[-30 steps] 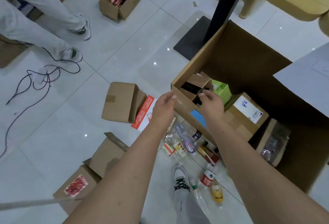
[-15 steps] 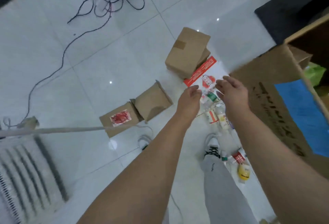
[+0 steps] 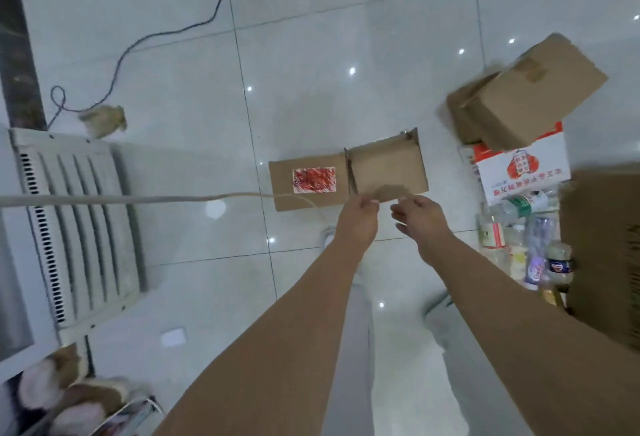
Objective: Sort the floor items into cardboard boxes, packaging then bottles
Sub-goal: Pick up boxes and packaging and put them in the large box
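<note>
A flattened brown cardboard box [image 3: 388, 165] with a red-scribbled label lies on the white tile floor ahead of me. My left hand [image 3: 360, 219] has curled fingers at the box's near edge; whether it grips the cardboard is unclear. My right hand [image 3: 420, 217] hovers just beside it, fingers relaxed and holding nothing. To the right lie a closed brown box [image 3: 526, 96], a white and red carton [image 3: 523, 169] partly under it, and several plastic bottles [image 3: 519, 238]. The big sorting box [image 3: 602, 245] shows at the right edge.
A white grilled appliance [image 3: 76, 221] stands at the left. A dark cable [image 3: 173, 32] snakes across the floor at the top, and a pale cord [image 3: 138, 198] runs from the left towards the flat box. Furry slippers [image 3: 62, 390] sit bottom left. My grey-trousered legs [image 3: 360, 366] are below.
My view swung left and down, away from the big box. Both hands left it empty and moved over to the labelled flat box, which is now right in front of them.
</note>
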`<state>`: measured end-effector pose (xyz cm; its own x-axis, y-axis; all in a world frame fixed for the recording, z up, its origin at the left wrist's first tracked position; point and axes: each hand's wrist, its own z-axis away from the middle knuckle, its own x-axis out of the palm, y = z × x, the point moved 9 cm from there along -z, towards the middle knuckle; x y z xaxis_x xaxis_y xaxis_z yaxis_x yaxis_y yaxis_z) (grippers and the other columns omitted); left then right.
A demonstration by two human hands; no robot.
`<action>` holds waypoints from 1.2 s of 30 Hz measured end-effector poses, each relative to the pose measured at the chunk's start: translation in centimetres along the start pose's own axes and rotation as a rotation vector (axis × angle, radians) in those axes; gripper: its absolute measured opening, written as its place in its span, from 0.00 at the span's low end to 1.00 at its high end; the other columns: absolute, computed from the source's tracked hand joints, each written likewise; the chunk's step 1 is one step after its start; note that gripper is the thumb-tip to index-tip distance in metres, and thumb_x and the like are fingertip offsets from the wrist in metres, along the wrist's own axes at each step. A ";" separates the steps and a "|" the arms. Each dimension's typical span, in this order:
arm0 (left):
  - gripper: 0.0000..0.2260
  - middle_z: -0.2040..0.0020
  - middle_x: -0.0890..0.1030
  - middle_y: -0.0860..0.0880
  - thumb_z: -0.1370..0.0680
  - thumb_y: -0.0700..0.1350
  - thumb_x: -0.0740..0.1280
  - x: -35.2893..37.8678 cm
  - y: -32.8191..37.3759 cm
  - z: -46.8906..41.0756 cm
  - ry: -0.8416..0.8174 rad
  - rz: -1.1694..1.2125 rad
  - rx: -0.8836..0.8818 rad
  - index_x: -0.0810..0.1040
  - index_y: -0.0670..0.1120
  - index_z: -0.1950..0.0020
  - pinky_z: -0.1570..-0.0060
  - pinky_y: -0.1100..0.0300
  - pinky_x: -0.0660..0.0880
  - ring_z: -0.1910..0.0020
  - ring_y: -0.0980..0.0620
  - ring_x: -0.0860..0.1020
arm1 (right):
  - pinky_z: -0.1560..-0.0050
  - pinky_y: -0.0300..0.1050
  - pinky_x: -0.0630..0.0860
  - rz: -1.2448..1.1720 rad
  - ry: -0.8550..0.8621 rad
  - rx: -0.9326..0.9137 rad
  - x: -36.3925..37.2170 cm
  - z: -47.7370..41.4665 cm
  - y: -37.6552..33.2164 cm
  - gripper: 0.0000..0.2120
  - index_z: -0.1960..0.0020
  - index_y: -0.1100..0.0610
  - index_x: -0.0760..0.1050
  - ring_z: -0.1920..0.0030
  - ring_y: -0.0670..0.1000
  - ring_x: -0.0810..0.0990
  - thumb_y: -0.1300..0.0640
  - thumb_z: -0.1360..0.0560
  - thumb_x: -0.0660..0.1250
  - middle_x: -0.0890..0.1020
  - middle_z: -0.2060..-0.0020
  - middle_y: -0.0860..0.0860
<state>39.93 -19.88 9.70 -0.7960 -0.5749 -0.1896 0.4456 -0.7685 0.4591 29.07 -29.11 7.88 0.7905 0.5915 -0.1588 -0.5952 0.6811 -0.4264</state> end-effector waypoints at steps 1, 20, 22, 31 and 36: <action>0.15 0.39 0.77 0.48 0.19 0.41 0.60 -0.7 -0.5 -0.9 0.000 0.003 -0.014 0.75 0.41 0.34 0.44 0.62 0.64 0.39 0.50 0.73 | 0.45 0.52 0.76 0.059 -0.021 -0.001 1.5 -0.9 0.1 0.07 0.55 0.57 0.76 0.54 0.53 0.76 0.60 0.21 0.61 0.79 0.54 0.58; 0.30 0.33 0.73 0.42 0.30 0.55 0.61 -12.5 -12.9 -28.3 0.325 -0.069 -0.099 0.69 0.42 0.31 0.40 0.49 0.73 0.38 0.42 0.75 | 0.83 0.32 0.59 0.385 -0.050 -0.028 15.0 -24.3 6.8 0.10 0.62 0.57 0.72 0.72 0.47 0.65 0.61 0.22 0.60 0.69 0.71 0.49; 0.32 0.23 0.59 0.39 0.27 0.50 0.61 -13.9 -14.7 -28.7 0.384 -0.143 -0.186 0.60 0.39 0.25 0.30 0.45 0.64 0.27 0.39 0.63 | 0.79 0.35 0.62 0.373 -0.044 -0.017 15.7 -25.5 7.6 0.07 0.53 0.60 0.76 0.71 0.48 0.66 0.60 0.22 0.59 0.71 0.69 0.50; 0.28 0.30 0.69 0.41 0.20 0.56 0.57 -17.5 -19.5 -28.0 0.565 0.144 -0.407 0.62 0.39 0.27 0.34 0.50 0.64 0.31 0.40 0.69 | 0.34 0.49 0.68 0.336 -0.148 0.002 18.5 -26.7 9.3 0.31 0.23 0.55 0.60 0.30 0.54 0.69 0.48 0.23 0.64 0.69 0.28 0.50; 0.30 0.30 0.69 0.43 0.22 0.59 0.59 -18.0 -17.8 -25.1 0.616 0.286 -0.327 0.61 0.43 0.26 0.35 0.46 0.67 0.34 0.41 0.71 | 0.47 0.44 0.74 0.282 -0.136 -0.089 17.9 -23.8 7.5 0.26 0.28 0.49 0.68 0.42 0.48 0.77 0.48 0.25 0.65 0.78 0.38 0.47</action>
<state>56.61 -2.92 -16.87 -0.3012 -0.7436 -0.5969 0.7759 -0.5550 0.2999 42.13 -23.69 -19.40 0.5663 0.8078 -0.1639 -0.7684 0.4455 -0.4594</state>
